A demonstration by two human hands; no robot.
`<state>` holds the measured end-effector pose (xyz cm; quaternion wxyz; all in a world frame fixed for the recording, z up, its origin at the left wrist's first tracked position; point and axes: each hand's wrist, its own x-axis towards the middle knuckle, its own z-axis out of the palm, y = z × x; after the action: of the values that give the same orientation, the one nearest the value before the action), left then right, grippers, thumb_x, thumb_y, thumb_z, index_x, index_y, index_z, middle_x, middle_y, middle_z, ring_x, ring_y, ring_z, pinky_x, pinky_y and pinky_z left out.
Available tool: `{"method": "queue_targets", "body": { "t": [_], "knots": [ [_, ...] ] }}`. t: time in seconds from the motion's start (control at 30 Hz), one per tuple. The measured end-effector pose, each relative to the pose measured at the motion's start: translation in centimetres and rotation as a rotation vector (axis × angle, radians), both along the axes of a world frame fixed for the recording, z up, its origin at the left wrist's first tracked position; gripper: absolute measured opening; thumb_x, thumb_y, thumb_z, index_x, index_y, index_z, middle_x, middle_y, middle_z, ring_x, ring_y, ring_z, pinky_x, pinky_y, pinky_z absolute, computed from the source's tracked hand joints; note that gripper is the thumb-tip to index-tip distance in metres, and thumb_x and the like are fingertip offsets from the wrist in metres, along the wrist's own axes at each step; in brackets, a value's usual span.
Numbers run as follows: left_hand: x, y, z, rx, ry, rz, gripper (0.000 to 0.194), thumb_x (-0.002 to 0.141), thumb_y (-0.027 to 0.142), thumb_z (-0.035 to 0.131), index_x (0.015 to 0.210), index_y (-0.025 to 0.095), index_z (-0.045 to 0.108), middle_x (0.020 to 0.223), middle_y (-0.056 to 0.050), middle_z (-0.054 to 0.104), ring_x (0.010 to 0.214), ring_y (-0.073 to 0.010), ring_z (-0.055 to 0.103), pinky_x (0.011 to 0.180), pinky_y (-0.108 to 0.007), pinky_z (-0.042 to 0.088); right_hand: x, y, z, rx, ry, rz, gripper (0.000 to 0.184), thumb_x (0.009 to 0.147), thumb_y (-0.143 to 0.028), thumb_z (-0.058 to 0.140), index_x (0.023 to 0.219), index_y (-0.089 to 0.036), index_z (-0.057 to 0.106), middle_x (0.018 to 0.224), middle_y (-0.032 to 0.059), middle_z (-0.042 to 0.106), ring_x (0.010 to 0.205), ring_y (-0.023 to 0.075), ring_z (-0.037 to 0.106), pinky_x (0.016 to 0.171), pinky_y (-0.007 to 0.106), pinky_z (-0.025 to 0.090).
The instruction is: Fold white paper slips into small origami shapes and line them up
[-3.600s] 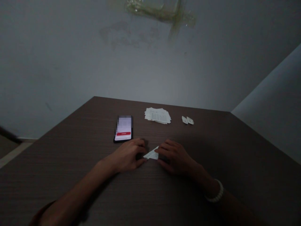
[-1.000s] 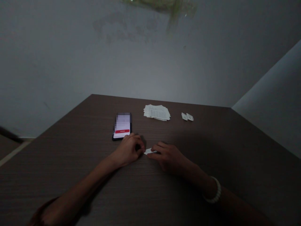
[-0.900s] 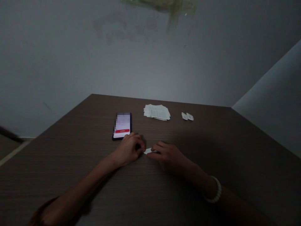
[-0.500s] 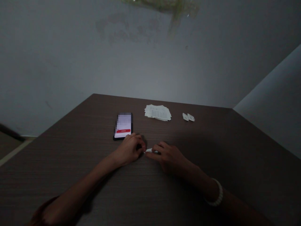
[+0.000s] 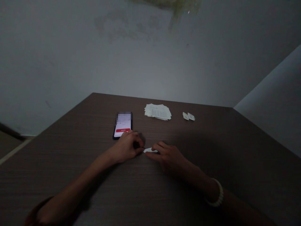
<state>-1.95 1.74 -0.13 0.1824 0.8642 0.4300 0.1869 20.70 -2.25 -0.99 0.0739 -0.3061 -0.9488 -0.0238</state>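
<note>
Paper slip: While it lies a little below the centre of the frame, close to the tabletop, only a narrow white part is visible; its whole shape I cannot tell.
Right hand: curled, with thumb and forefinger nearly closed over the slip, and it holds it.
Left hand: also curled, thumb and forefinger almost meeting at the slip's left end; whether they pinch it, I cannot tell.
Folded papers: two small ones, right of centre; I judge that their folding is done, while the slip seems only partway.
Printed papers: a loose, flat pile at mid-frame, which I judge is left unfolded.
Smartphone: left of the pile, its screen lit with a red bar; my left hand hides its lower right corner.
Table: dark brown, with fine wood grain, filling most of the lower half.
Wall: grey and dim across the upper half, with a greenish patch at the top edge.
Bracelet: pale, on my right wrist, lower right.
</note>
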Motion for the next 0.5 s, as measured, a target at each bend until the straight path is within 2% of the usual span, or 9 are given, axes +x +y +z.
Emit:
{"method": "queue_targets", "body": {
  "t": [0.23, 0.5],
  "knots": [
    [0.24, -0.19, -0.29, 0.095, 0.038, 0.05, 0.01, 0.074, 0.031, 0.072, 0.074, 0.022, 0.07, 0.085, -0.004, 0.056, 0.089, -0.0247, 0.052, 0.078, -0.037, 0.038, -0.19, -0.14, 0.18, -0.004, 0.004, -0.004, 0.039, 0.088, -0.012, 0.052, 0.125, -0.022, 0.054, 0.107, 0.0085, 0.057, 0.094, 0.0209, 0.047, 0.065, 0.027, 0.041],
    [0.31, -0.15, -0.42, 0.093, 0.062, 0.013, 0.007, 0.078, 0.027, 0.067, 0.078, 0.021, 0.069, 0.089, -0.004, 0.054, 0.091, -0.0243, 0.049, 0.079, -0.037, 0.037, -0.22, -0.06, 0.01, 0.01, 0.01, -0.012, 0.037, 0.089, -0.012, 0.05, 0.125, -0.022, 0.054, 0.104, 0.0081, 0.058, 0.092, 0.0202, 0.047, 0.062, 0.026, 0.039]
  ]
}}
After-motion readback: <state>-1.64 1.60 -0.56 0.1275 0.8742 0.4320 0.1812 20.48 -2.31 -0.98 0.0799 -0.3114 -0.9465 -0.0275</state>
